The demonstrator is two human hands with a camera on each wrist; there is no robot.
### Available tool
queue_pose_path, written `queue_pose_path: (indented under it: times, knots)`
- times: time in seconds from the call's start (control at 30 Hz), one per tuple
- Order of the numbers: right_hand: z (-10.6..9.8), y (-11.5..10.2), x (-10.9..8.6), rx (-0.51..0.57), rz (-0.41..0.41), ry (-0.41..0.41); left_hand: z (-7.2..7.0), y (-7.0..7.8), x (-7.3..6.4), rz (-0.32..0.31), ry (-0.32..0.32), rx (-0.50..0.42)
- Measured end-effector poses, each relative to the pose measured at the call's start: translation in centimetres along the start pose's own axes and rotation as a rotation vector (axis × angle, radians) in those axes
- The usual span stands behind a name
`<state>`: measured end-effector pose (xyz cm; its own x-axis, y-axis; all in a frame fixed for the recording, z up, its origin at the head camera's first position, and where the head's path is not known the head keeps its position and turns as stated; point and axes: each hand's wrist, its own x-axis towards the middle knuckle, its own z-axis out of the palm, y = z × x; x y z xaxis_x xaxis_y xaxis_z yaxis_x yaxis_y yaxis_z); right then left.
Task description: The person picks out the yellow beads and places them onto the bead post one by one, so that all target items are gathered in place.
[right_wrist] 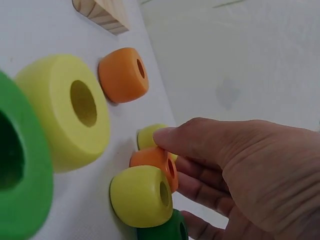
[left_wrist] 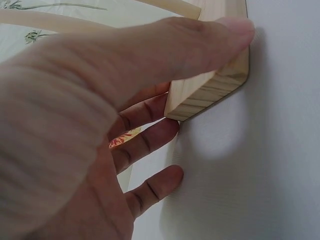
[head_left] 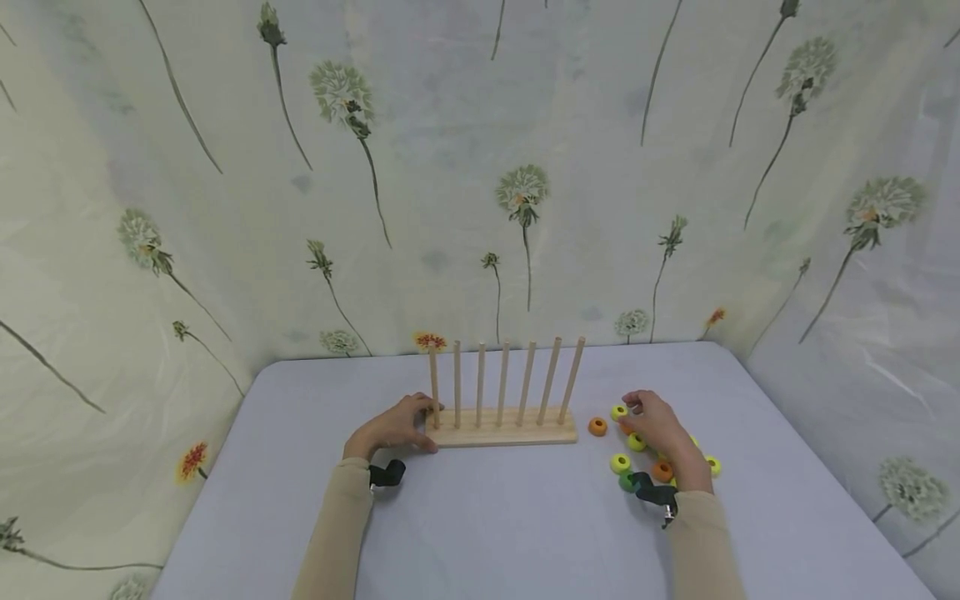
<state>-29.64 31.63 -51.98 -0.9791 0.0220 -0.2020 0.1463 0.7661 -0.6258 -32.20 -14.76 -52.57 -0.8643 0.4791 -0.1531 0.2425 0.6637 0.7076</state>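
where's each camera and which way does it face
Head: on the head, facing forward and down at the peg rack, beads, left hand, right hand and sleeves.
Left wrist: on that wrist, facing the left hand on the peg rack.
Right wrist: on that wrist, facing the right hand at the beads.
Shared: head and right wrist show beads.

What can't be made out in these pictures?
Head: how many beads there are; right grip overlaps some.
Left wrist: wooden base, cut off by top edge.
Right wrist: near green bead, cut off by left edge.
Right wrist: whether the right grip holds the far yellow bead; thumb overlaps it.
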Motion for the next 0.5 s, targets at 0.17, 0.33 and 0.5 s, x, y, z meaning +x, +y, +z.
queue_pose_path:
  times: [0.17, 0.33, 0.5]
  knots:
    - [0.29, 0.27, 0.14, 0.011, -0.004, -0.011, 0.09, -0.18, 0.07, 0.001, 0.006, 0.001]
    - [0.58, 0.40, 0.06, 0.002, -0.019, -0.010, 0.14, -0.28, 0.12, 0.009, 0.006, -0.004]
    - [0.69, 0.50, 0.12, -0.004, -0.014, 0.000, 0.07, -0.21, 0.13, 0.007, 0.007, -0.009]
